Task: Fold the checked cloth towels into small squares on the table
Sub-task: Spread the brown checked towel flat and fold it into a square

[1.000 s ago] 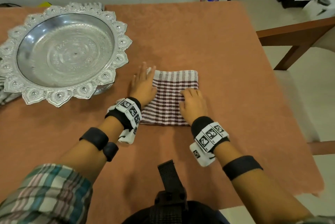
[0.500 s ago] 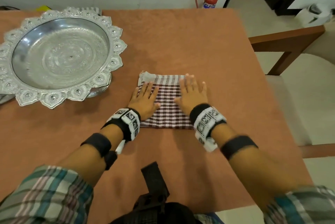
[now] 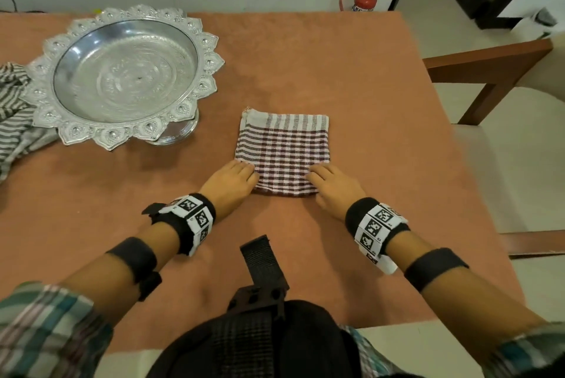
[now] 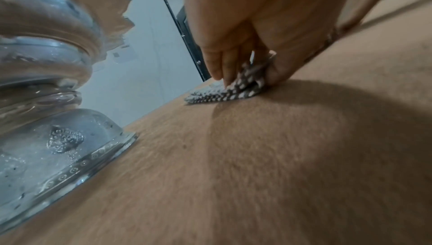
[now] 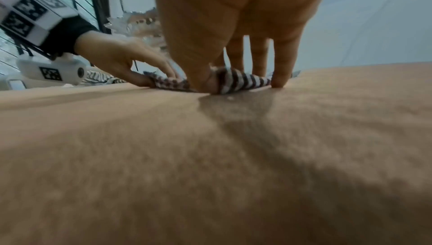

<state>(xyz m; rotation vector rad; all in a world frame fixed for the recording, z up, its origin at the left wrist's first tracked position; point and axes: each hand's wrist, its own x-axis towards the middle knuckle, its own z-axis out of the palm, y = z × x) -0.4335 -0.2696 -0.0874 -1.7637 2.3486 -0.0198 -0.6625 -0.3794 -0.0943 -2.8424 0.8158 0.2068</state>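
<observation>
The brown cloth-covered table (image 3: 336, 66) is carrying the folded maroon-and-white checked cloth towel (image 3: 284, 148), lying just right of the scalloped silver pedestal tray (image 3: 125, 72). The left hand (image 3: 230, 183) and right hand (image 3: 334, 186) are each pinching a near corner, equally close, with the towel stretching away from them.

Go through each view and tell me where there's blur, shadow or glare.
Head view: sharp, glare on the silver tray. Left wrist view: soft focus, the left hand casts a broad shadow on the table. Right wrist view: blurred foreground, shadow under the right hand pinching the towel.
</observation>
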